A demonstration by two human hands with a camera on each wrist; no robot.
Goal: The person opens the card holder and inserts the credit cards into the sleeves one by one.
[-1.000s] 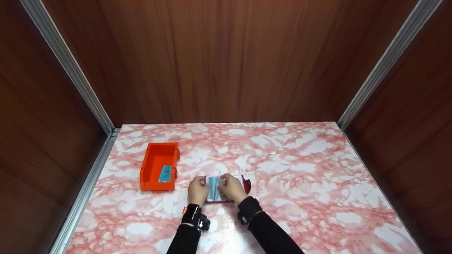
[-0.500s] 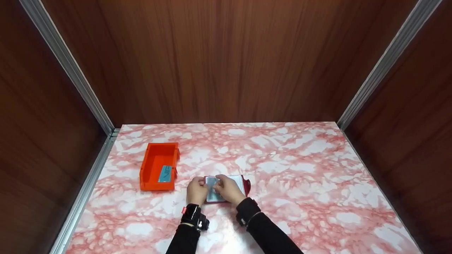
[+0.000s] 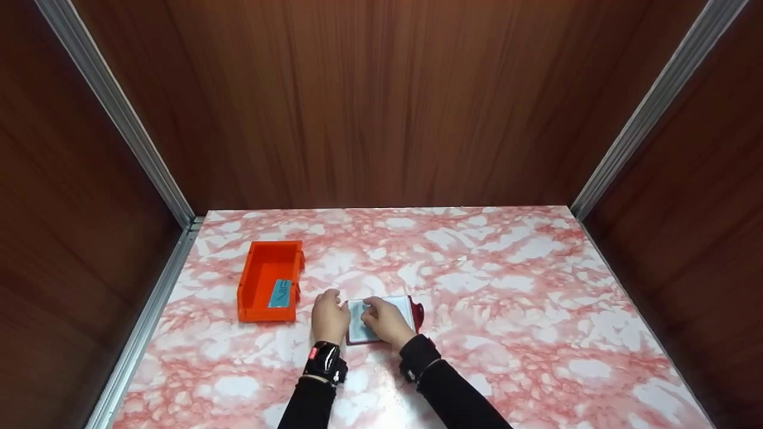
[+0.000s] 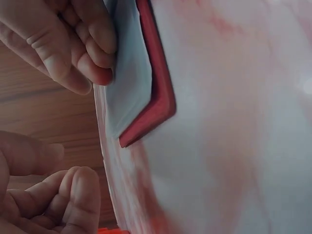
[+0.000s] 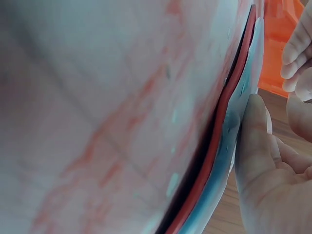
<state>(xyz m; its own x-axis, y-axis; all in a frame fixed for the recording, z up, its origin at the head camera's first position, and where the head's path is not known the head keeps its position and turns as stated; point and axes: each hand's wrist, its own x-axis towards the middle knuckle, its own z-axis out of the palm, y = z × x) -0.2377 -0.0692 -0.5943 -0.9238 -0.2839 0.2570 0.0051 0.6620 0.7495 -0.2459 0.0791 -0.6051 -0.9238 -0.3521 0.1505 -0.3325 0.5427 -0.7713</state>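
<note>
A dark red card holder point(image 3: 416, 316) with clear plastic sleeves point(image 3: 356, 325) lies spread on the table in the head view. My right hand point(image 3: 384, 320) is over its middle, fingers bent, thumb touching a sleeve; whether a sleeve edge is pinched is hidden. The right wrist view shows that thumb point(image 5: 256, 141) along the sleeve, with blue showing in the sleeve below it. My left hand point(image 3: 329, 317) hovers just left of the holder, fingers loosely bent, holding nothing. In the left wrist view a gap separates the left fingers point(image 4: 80, 200) from the holder's red corner point(image 4: 146, 122).
An orange bin point(image 3: 253, 280) stands on the left of the table, with a blue VIP card point(image 3: 280, 293) inside. The pink-and-white marbled tabletop point(image 3: 506, 310) is bounded by brown wood-grain panels point(image 3: 381, 107) at the back and sides.
My left hand has let go of the holder's left edge and moved slightly left. My right hand shifted a little left; the lifted sleeve now lies flatter.
</note>
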